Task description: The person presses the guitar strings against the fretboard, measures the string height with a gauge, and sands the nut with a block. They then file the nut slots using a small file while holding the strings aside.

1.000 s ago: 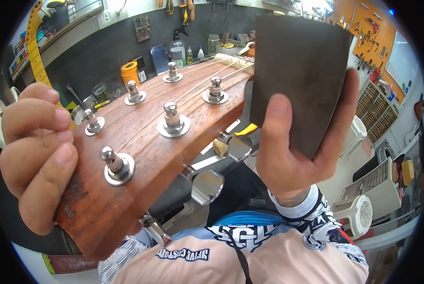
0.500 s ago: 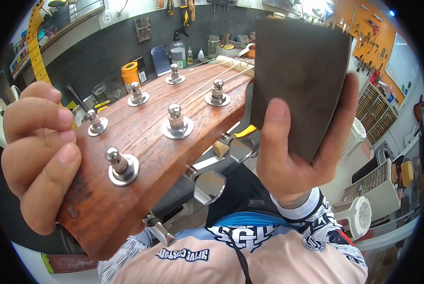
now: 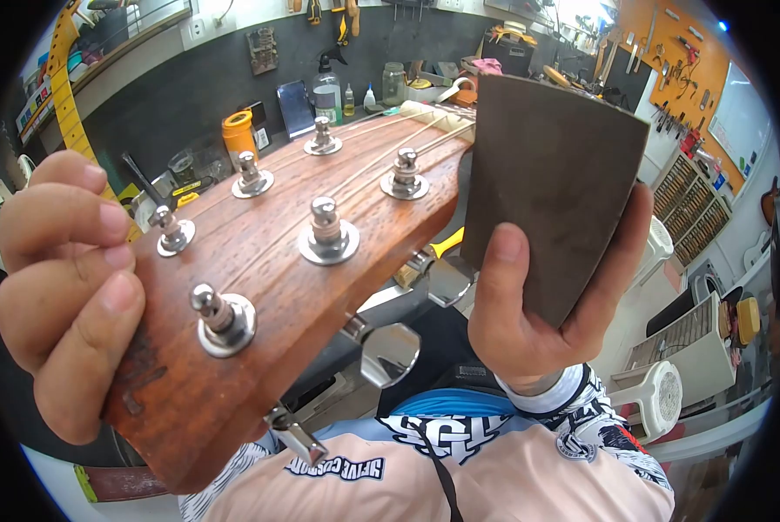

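Observation:
A reddish-brown wooden guitar headstock [image 3: 268, 287] with several chrome tuning posts and strings fills the middle of the view, tilted up toward me. My left hand [image 3: 59, 287] grips its left edge, fingers curled over the front. My right hand [image 3: 538, 322] holds a dark brown sheet of sandpaper [image 3: 551, 183] upright just right of the headstock, thumb on its front. Chrome tuner buttons [image 3: 388, 352] stick out below the headstock's right edge.
Behind stands a workbench with an orange can [image 3: 238, 132], a spray bottle [image 3: 326, 87] and small glue bottles. A yellow guitar neck [image 3: 63, 96] leans at the upper left. Tools hang on an orange wall [image 3: 682, 52] at right. White plastic stools [image 3: 655, 391] are on the floor.
The sandpaper in my right hand has dropped a little and tilted clockwise. The headstock has shifted only slightly in my left hand.

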A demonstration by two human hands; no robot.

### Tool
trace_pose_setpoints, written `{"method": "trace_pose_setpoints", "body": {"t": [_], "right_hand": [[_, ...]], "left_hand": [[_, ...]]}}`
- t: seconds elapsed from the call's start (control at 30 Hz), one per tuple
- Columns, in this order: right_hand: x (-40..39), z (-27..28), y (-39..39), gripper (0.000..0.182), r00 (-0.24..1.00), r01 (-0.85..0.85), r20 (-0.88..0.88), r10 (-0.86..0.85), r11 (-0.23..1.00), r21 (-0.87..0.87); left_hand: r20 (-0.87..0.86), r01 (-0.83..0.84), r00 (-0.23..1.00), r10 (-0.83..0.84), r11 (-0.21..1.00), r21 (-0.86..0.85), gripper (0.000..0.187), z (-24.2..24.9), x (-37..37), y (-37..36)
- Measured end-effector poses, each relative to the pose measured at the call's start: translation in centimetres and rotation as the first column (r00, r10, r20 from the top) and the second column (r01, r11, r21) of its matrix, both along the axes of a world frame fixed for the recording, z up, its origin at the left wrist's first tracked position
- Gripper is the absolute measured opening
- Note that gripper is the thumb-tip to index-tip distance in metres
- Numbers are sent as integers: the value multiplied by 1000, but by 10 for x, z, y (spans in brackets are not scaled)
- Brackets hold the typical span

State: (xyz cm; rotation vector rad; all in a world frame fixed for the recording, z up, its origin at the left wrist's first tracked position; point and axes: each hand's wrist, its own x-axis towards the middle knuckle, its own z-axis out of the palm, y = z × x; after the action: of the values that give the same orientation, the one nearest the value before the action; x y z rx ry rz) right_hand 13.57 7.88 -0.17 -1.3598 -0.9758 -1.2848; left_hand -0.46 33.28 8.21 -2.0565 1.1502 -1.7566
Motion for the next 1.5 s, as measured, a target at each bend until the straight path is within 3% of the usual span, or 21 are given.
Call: {"method": "trace_pose_setpoints", "body": {"t": [0.23,0.47,0.57,0.6,0.67,0.7,0.8,1.23,1.37,1.5], "right_hand": [[-1,18,7,79,999,19,-38,-18,1000,17],[4,12,8,77,999,29,24,-30,998,56],[6,35,12,72,998,-49,41,44,990,132],[9,40,18,71,985,-163,84,147,961,223],[8,41,12,70,995,-103,35,98,964,244],[8,42,10,70,997,-73,9,73,965,252],[4,24,-2,74,998,-18,-51,25,990,137],[0,-22,-4,85,993,-81,-90,79,997,-15],[-3,-17,3,82,995,-46,-90,47,999,10],[6,26,10,70,1000,22,-8,-22,994,110]], "left_hand": [[13,24,1000,-25,998,66,39,6,0,8],[2,2,1000,-2,1000,-22,37,-1,1,-2],[18,-6,1000,6,1000,-16,37,0,1,0],[45,-1,999,1,1000,-10,38,0,2,1],[158,39,987,-41,999,13,42,0,12,6],[87,25,996,-24,1000,-8,39,1,9,3],[-58,-12,998,9,999,-50,35,1,-3,-4],[-22,-19,1000,18,999,-40,34,0,-1,-5],[3,8,1000,-8,999,-44,33,-1,2,-3],[-24,10,1000,-11,999,-46,31,0,0,-1]]}}
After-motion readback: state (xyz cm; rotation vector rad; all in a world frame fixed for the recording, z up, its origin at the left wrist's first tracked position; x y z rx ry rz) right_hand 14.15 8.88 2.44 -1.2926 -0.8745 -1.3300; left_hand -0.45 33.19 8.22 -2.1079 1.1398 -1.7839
